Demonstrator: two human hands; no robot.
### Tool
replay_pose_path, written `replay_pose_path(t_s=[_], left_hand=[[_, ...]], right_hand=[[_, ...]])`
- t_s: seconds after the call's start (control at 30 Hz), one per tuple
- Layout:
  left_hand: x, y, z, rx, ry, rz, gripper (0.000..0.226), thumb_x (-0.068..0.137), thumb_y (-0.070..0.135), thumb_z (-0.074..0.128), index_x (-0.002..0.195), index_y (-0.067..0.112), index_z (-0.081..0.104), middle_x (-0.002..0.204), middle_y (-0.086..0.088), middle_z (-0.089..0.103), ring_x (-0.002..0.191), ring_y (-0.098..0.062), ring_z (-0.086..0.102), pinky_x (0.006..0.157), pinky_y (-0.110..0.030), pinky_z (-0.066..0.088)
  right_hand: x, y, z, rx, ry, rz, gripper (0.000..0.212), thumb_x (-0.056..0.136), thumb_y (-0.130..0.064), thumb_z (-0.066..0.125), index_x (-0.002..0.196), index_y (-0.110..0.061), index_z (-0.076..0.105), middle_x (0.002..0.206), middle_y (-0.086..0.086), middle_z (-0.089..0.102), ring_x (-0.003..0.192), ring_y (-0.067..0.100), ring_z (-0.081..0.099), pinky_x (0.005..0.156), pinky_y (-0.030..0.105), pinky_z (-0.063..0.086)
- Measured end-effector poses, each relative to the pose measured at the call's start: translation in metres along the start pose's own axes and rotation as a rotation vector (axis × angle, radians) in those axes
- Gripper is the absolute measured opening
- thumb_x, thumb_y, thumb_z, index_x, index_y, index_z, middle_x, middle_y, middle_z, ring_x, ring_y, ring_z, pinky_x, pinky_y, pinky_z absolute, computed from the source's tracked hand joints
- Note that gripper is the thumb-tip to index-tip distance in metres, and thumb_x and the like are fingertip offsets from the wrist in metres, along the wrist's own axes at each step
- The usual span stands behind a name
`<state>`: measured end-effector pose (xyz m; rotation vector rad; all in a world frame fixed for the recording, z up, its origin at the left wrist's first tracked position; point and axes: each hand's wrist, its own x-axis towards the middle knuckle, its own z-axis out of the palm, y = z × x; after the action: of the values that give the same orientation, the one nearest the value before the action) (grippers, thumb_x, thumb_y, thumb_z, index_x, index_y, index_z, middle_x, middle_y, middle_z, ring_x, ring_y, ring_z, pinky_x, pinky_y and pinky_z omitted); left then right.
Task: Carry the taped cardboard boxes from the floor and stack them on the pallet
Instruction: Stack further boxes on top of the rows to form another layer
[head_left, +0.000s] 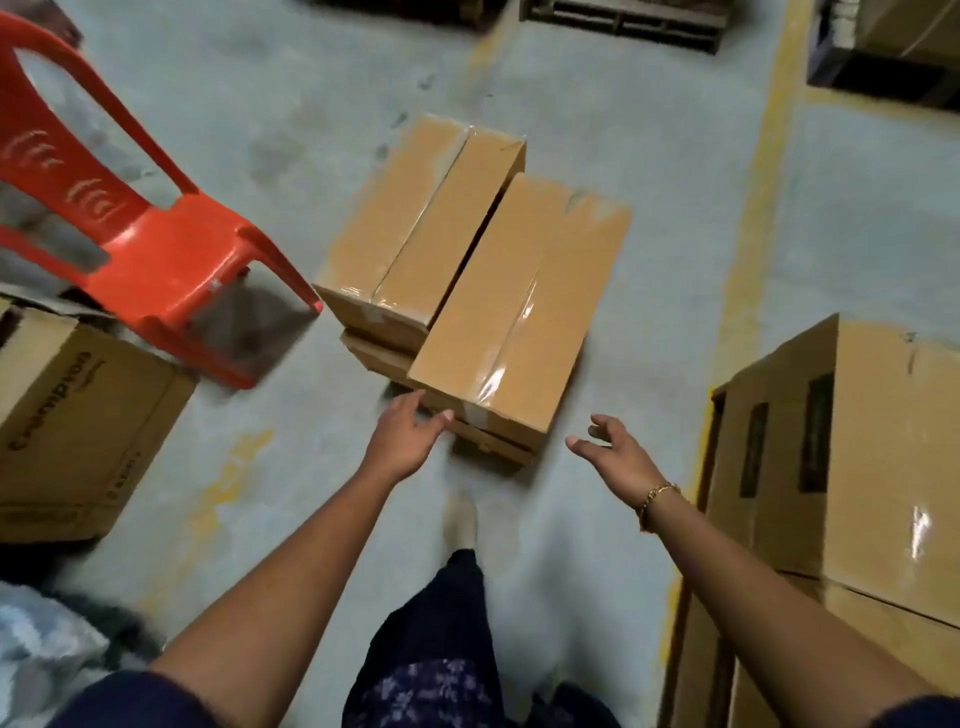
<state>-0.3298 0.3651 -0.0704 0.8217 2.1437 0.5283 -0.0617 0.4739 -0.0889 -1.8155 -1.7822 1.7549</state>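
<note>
Reaching toward the near taped cardboard box (519, 306) on the floor (291, 130), both hands are spread and empty. The left hand (405, 436) hovers at the box's near-left corner, contact unclear; the right hand (613, 452) hangs apart from it. A second taped box (415, 218) lies alongside.

chair (156, 260): orange-red
taped boxes (498, 312): tan brown
floor (291, 104): grey, worn yellow lines
trousers (431, 675): dark navy, pale floral print
bracelet (655, 500): gold
</note>
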Motion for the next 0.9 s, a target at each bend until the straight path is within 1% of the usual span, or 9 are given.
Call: replay_pose_path(t_s=[0.13,0.27,0.37,0.47,0.5,0.63,0.77,0.83,0.9], left_hand=[[0.101,-0.004,-0.016,0.050,-0.047,-0.072,0.062,0.099,0.044,0.060,0.150,0.013,0.044,0.151,-0.012,0.045,0.137,-0.032,0.043,0.108,-0.040,0.037],[0.187,-0.015,-0.016,0.050,-0.142,-0.175,0.068,0.098,0.046,0.060,0.150,0.007,0.040,0.155,-0.015,0.041,0.140,-0.035,0.041,0.110,-0.041,0.036],[0.231,-0.030,-0.007,-0.059,-0.270,-0.254,0.063,0.092,0.054,0.065,0.141,0.016,0.053,0.141,-0.008,0.059,0.125,-0.029,0.057,0.105,-0.041,0.045],[0.260,-0.041,0.003,-0.142,-0.342,-0.269,0.073,0.075,0.065,0.073,0.137,0.027,0.059,0.128,0.003,0.068,0.114,-0.019,0.065,0.102,-0.041,0.051],[0.265,-0.040,0.005,-0.153,-0.347,-0.249,0.074,0.075,0.063,0.075,0.138,0.030,0.057,0.127,0.006,0.068,0.113,-0.017,0.065,0.101,-0.040,0.051],[0.263,-0.037,0.012,-0.145,-0.336,-0.135,0.076,0.081,0.053,0.080,0.147,0.035,0.046,0.127,0.012,0.064,0.115,-0.012,0.061,0.102,-0.038,0.050],[0.237,-0.023,0.014,-0.208,-0.280,-0.068,0.075,0.082,0.052,0.080,0.146,0.037,0.045,0.122,0.020,0.064,0.113,0.000,0.060,0.103,-0.036,0.050],[0.220,-0.009,0.014,-0.227,-0.265,-0.039,0.073,0.083,0.051,0.079,0.146,0.034,0.047,0.124,0.017,0.064,0.113,0.000,0.060,0.104,-0.037,0.050],[0.202,0.003,0.014,-0.231,-0.271,-0.010,0.077,0.083,0.056,0.077,0.148,0.033,0.044,0.132,0.011,0.063,0.119,-0.008,0.059,0.107,-0.042,0.049]], right_hand=[[0.077,-0.023,0.023,0.062,0.046,0.139,0.075,0.094,-0.042,0.067,0.155,-0.019,0.031,0.158,0.003,0.038,0.137,0.023,0.045,0.104,0.032,0.037],[0.147,-0.027,0.041,0.166,0.119,0.278,0.082,0.096,-0.042,0.064,0.159,-0.015,0.019,0.164,0.007,0.027,0.146,0.029,0.035,0.113,0.041,0.032],[0.183,-0.018,0.055,0.235,0.106,0.395,0.079,0.093,-0.050,0.063,0.155,-0.016,0.028,0.156,0.005,0.040,0.135,0.030,0.045,0.109,0.045,0.039],[0.204,-0.010,0.066,0.337,0.096,0.403,0.058,0.095,-0.043,0.064,0.143,-0.019,0.042,0.134,0.001,0.057,0.121,0.026,0.055,0.096,0.040,0.045],[0.209,-0.007,0.070,0.360,0.107,0.388,0.058,0.094,-0.041,0.066,0.143,-0.020,0.043,0.132,0.001,0.058,0.120,0.025,0.056,0.096,0.040,0.047],[0.206,-0.005,0.078,0.373,0.202,0.320,0.075,0.087,-0.045,0.076,0.148,-0.028,0.036,0.134,-0.005,0.056,0.117,0.021,0.056,0.102,0.043,0.050],[0.185,-0.012,0.069,0.380,0.356,0.247,0.070,0.084,-0.043,0.079,0.143,-0.034,0.041,0.119,-0.021,0.060,0.107,0.002,0.059,0.096,0.033,0.050],[0.169,-0.017,0.058,0.385,0.401,0.228,0.067,0.085,-0.044,0.078,0.141,-0.037,0.042,0.114,-0.027,0.058,0.106,0.005,0.059,0.094,0.032,0.049],[0.148,-0.018,0.045,0.386,0.431,0.215,0.068,0.085,-0.046,0.077,0.142,-0.038,0.041,0.114,-0.021,0.059,0.108,0.013,0.058,0.093,0.034,0.048]])
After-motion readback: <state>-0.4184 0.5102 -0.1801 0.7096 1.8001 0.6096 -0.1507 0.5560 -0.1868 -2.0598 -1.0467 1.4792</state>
